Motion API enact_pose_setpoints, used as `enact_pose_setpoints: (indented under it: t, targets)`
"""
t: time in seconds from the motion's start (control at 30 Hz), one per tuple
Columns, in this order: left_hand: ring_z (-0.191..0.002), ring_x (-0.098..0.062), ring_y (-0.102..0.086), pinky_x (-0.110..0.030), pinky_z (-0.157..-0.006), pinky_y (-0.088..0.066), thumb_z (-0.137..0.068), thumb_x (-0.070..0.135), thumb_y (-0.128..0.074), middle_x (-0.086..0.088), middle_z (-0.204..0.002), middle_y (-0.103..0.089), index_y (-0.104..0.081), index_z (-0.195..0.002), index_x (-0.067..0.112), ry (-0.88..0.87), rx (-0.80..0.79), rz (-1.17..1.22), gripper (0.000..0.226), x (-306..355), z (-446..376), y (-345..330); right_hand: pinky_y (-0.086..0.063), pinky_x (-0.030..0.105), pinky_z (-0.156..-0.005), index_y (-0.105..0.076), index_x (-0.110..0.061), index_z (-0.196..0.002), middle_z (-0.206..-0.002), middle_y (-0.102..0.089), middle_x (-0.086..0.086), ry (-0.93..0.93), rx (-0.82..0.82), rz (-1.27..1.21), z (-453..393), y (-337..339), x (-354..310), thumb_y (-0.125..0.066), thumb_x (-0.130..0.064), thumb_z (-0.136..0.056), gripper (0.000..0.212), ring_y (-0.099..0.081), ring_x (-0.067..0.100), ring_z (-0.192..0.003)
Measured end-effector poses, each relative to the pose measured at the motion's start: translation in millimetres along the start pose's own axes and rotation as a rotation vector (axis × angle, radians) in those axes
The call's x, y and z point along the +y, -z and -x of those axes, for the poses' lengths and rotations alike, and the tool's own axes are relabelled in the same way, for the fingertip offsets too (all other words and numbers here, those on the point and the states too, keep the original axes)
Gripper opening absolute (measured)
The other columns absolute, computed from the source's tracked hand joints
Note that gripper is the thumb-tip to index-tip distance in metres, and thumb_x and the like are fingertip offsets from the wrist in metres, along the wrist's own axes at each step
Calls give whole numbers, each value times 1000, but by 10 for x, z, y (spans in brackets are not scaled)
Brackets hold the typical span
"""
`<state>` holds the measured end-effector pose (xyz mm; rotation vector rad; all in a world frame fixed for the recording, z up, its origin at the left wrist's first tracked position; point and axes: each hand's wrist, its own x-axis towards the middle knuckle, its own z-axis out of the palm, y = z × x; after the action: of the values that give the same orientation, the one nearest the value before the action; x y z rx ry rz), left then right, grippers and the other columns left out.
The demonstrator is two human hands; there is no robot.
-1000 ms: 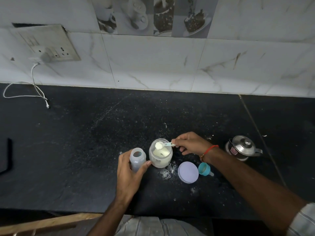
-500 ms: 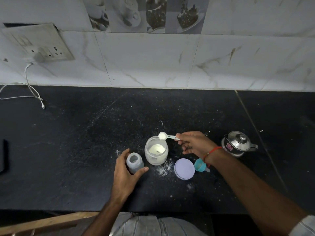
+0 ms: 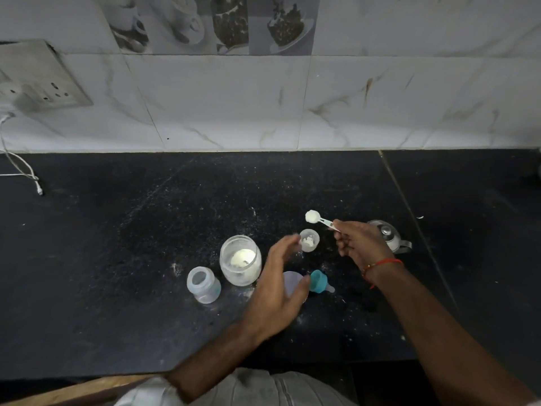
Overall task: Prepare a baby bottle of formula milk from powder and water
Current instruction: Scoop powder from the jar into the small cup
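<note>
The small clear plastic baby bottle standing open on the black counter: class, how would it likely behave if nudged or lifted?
The small clear plastic baby bottle looks empty, so it is probably light. Standing upright with its top open, it might tip if nudged. On its round side, it would likely roll.

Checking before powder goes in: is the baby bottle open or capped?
Open. The bottle stands upright with a bare mouth; its teal teat lies apart on the counter.
</note>
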<state>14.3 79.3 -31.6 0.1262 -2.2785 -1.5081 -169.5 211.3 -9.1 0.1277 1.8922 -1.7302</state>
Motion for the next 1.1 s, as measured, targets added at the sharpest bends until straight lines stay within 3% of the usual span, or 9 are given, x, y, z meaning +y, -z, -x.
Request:
enact_pose_setpoints:
  t: [0.07, 0.17, 0.3, 0.43, 0.5, 0.67, 0.77, 0.83, 1.1]
  targets:
    - [-154, -9, -30, -35, -126, -32, -94, 13, -66, 1, -168, -25, -16, -162, 19, 180, 13, 18, 84, -142, -259, -270, -38, 25, -48, -70, -5, -86, -66, -56, 3, 21, 22, -32, -3, 31, -3, -63, -15, -100, 19, -45, 12, -53]
    - [-159, -19, -15, -46, -130, -19, -88, 15, -73, -4, -172, -12, -2, -165, 16, 388, -8, -80, 105, -394, -613, -525, -37, 22, -44, -68, -4, -86, -65, -56, 3, 39, 55, -78, -16, 95, 3, -62, -13, -101, 18, -44, 11, -51]
    - [-157, -26, -25, -53, -127, -19, -84, 29, -84, -4, -165, -35, -15, -164, 17, 519, -48, -225, 107, -635, -885, -665, -39, 22, -43, -69, -4, -84, -63, -58, 2, 65, 83, -47, -50, 164, 58, -64, -12, -100, 19, -45, 10, -49]
    - [-143, -22, -47, -54, -119, -30, -84, 34, -82, 5, -139, -62, -54, -139, 26, 455, -40, -300, 62, -829, -907, -673, -43, 22, -45, -72, -5, -81, -64, -63, 3, 143, 94, 72, -81, 179, 138, -65, -14, -99, 22, -49, 8, -48]
    - [-124, -17, -59, -52, -111, -40, -81, 36, -84, 12, -120, -69, -62, -125, 30, 413, 2, -265, 49, -814, -885, -656, -44, 21, -47, -72, -7, -81, -65, -66, 4, 191, 94, 141, -94, 170, 182, -66, -14, -99, 20, -50, 7, -47]
    - [-104, -11, -68, -43, -97, -55, -76, 41, -90, 12, -109, -72, -68, -117, 27, 404, 75, -137, 49, -683, -860, -597, -46, 15, -65, -73, -13, -91, -75, -71, -7, 491, 84, 647, -111, 132, 299, -69, -16, -96, 8, -63, 3, -67]
    - [-103, -9, -69, -41, -96, -57, -75, 41, -90, 13, -109, -73, -69, -116, 28, 395, 121, -108, 47, -655, -826, -544, -51, 31, -72, -73, -12, -95, -85, -72, 1, 766, 52, 898, -120, 140, 391, -69, -13, -95, 4, -63, 15, -77]
    - [-103, -9, -69, -39, -95, -58, -75, 39, -91, 11, -109, -73, -70, -117, 25, 395, 134, -103, 49, -644, -806, -510, -54, 38, -76, -73, -13, -99, -90, -72, 3, 877, 70, 963, -104, 149, 415, -67, -15, -96, 7, -65, 19, -82]
    - [-104, -10, -69, -39, -93, -58, -74, 41, -92, 9, -111, -74, -69, -120, 22, 390, 149, -79, 55, -601, -775, -458, -55, 32, -80, -75, -8, -107, -95, -72, 5, 1049, 107, 1017, 60, 159, 413, -65, -16, -96, 17, -64, 20, -86]
